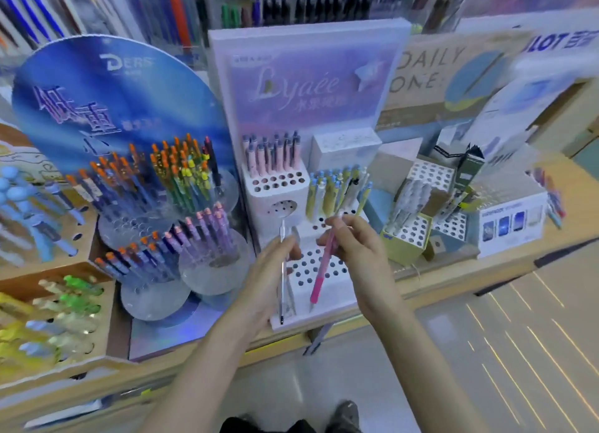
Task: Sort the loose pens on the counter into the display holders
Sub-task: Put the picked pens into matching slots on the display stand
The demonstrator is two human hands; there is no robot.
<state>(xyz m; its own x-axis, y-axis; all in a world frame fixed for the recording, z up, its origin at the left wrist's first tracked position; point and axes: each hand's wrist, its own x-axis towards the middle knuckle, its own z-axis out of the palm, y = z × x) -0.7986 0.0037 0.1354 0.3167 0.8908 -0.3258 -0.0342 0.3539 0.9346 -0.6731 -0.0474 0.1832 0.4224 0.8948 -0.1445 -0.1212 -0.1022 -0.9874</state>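
My left hand grips a clear slim pen that hangs tip down over the white tiered holder. My right hand pinches a pink pen, also tip down and slanted, above the holder's lowest block of open holes. The two hands are close together in front of this stand. Its upper left tier holds pink and dark pens; its middle right tier holds yellow and blue pens.
Clear round cups with orange-capped pens and purple pens stand to the left under a blue sign. Wooden racks fill the far left. Boxed holders sit to the right. The counter edge runs in front, with floor below.
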